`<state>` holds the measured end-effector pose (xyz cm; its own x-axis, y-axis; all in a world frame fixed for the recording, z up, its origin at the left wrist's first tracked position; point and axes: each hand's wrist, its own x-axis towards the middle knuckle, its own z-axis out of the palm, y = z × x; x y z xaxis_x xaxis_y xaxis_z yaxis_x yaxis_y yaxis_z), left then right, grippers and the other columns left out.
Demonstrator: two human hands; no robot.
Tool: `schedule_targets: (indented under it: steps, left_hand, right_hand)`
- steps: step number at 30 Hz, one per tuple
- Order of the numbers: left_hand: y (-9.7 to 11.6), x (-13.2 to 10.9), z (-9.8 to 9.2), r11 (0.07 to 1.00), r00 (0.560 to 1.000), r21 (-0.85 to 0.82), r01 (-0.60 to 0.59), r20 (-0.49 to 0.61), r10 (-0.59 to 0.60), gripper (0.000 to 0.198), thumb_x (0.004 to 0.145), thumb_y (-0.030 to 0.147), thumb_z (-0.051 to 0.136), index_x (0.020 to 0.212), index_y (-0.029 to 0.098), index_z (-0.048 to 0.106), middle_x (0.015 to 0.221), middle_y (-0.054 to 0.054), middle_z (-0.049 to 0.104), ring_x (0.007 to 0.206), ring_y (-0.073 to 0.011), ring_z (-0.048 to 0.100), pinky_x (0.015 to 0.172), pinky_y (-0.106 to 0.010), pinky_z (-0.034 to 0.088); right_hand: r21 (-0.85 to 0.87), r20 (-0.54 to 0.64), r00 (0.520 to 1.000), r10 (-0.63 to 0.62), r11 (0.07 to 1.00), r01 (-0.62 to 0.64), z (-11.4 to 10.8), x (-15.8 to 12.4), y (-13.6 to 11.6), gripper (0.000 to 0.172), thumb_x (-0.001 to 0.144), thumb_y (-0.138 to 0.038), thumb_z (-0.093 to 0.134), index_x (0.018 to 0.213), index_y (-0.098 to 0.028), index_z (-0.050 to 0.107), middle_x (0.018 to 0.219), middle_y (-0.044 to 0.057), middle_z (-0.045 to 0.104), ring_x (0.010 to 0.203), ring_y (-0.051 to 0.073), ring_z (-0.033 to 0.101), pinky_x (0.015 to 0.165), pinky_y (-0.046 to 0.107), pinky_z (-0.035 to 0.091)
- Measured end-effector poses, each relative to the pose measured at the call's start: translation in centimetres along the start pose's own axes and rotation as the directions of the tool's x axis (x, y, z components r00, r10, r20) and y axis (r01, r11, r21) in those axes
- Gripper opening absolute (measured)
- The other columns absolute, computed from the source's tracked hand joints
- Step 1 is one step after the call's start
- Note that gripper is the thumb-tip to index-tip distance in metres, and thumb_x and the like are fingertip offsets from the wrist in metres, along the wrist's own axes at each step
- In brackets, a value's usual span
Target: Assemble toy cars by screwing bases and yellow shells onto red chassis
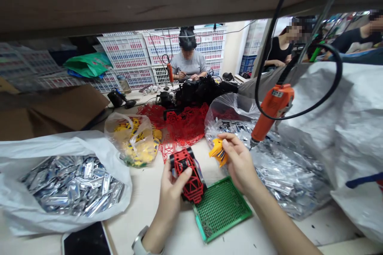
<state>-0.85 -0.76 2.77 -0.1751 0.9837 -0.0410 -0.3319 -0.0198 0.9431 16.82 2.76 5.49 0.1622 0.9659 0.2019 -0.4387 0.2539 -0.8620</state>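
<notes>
A red and black toy car body [189, 177] with a lattice top is in my left hand [173, 187], the thumb lying over its top. My right hand [237, 159] pinches a small yellow plastic part [218, 152] to the right of the car and above the green tray. The two pieces are apart. Below and between my hands, a green perforated tray [223, 209] holds tiny dark pieces, perhaps screws. Red lattice frames [185, 125] lie heaped beyond the car.
An orange electric screwdriver [273, 109] hangs at right on a black cable. Bags of silvery parts [77, 185] flank both sides; a bag of yellow parts [136, 139] stands behind left. A phone [86, 241] lies front left. A person [189, 61] sits opposite.
</notes>
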Motion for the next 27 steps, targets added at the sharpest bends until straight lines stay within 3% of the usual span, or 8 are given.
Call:
schedule_targets:
  steps: [2,4,7,11,16,19,23,27]
  left_hand:
    - [0.3,0.6,0.1,0.984,0.983,-0.158,-0.085,-0.176,0.056,0.061,0.067,0.048,0.093,0.115,0.021,0.07,0.11,-0.004,0.078,0.1,-0.02,0.072,0.087,-0.028,0.057]
    - [0.7,1.2,0.2,0.94,0.927,-0.25,-0.231,-0.351,0.134,0.06,0.065,0.048,0.095,0.114,0.024,0.071,0.114,-0.002,0.077,0.106,-0.0177,0.07,0.09,-0.025,0.055]
    - [1.1,1.4,0.4,0.889,0.854,-0.269,-0.37,-0.476,0.211,0.058,0.062,0.048,0.097,0.111,0.026,0.074,0.114,-0.001,0.078,0.108,-0.016,0.07,0.091,-0.022,0.055]
    - [0.7,0.8,0.6,0.895,0.863,-0.236,-0.378,-0.441,0.248,0.061,0.062,0.049,0.097,0.114,0.026,0.075,0.111,-0.002,0.08,0.103,-0.0187,0.073,0.089,-0.026,0.057]
    - [-0.7,0.0,0.5,0.911,0.891,-0.215,-0.352,-0.375,0.256,0.054,0.061,0.042,0.099,0.107,0.024,0.076,0.094,-0.001,0.082,0.091,-0.0183,0.077,0.088,-0.027,0.059]
    - [-1.5,-0.5,0.2,0.923,0.906,-0.17,-0.344,-0.317,0.279,0.051,0.057,0.034,0.101,0.101,0.023,0.076,0.084,0.001,0.081,0.08,-0.0164,0.077,0.08,-0.024,0.06]
    - [-1.9,-1.1,0.2,0.931,0.909,-0.132,-0.339,-0.299,0.289,0.048,0.055,0.032,0.101,0.094,0.021,0.076,0.079,0.0,0.081,0.075,-0.0171,0.077,0.074,-0.023,0.062]
    - [-2.0,-1.4,0.0,0.938,0.907,-0.098,-0.332,-0.306,0.289,0.047,0.05,0.033,0.102,0.088,0.021,0.077,0.078,-0.002,0.082,0.07,-0.0179,0.077,0.07,-0.024,0.063]
  right_hand:
    - [0.061,0.065,0.988,0.14,0.988,-0.144,0.0,-0.1,0.2,0.04,0.075,-0.048,0.09,0.102,-0.023,0.073,0.086,0.0,0.07,0.073,0.014,0.063,0.066,0.024,0.056]
    - [0.116,0.186,0.941,0.282,0.945,-0.306,0.3,-0.7,0.9,0.041,0.076,-0.044,0.089,0.109,-0.025,0.072,0.09,0.0,0.07,0.073,0.014,0.063,0.066,0.027,0.059]
    - [0.147,0.281,0.882,0.378,0.891,-0.429,1.4,-1.9,2.6,0.045,0.077,-0.041,0.09,0.114,-0.026,0.069,0.101,0.001,0.074,0.082,0.015,0.068,0.077,0.031,0.062]
    - [0.154,0.166,0.937,0.306,0.931,-0.331,2.7,-2.8,4.1,0.052,0.072,-0.046,0.093,0.112,-0.023,0.069,0.105,0.004,0.078,0.091,0.015,0.073,0.081,0.024,0.059]
    - [0.109,0.017,0.992,0.127,0.986,-0.128,2.7,-2.2,3.2,0.054,0.069,-0.051,0.094,0.108,-0.023,0.07,0.099,0.004,0.08,0.085,0.018,0.075,0.08,0.027,0.061]
    - [0.066,-0.011,0.999,0.049,0.997,-0.048,2.5,-2.2,2.4,0.049,0.072,-0.05,0.092,0.107,-0.023,0.071,0.098,0.004,0.08,0.083,0.018,0.075,0.078,0.028,0.061]
    - [0.003,-0.039,0.999,0.003,1.0,-0.003,2.4,-2.5,2.4,0.047,0.075,-0.052,0.089,0.109,-0.023,0.072,0.106,0.006,0.08,0.096,0.022,0.075,0.087,0.033,0.06]
    - [-0.04,-0.082,0.996,0.017,0.999,-0.02,2.4,-2.7,2.9,0.049,0.078,-0.057,0.084,0.112,-0.023,0.072,0.112,0.007,0.078,0.099,0.022,0.073,0.088,0.033,0.058]
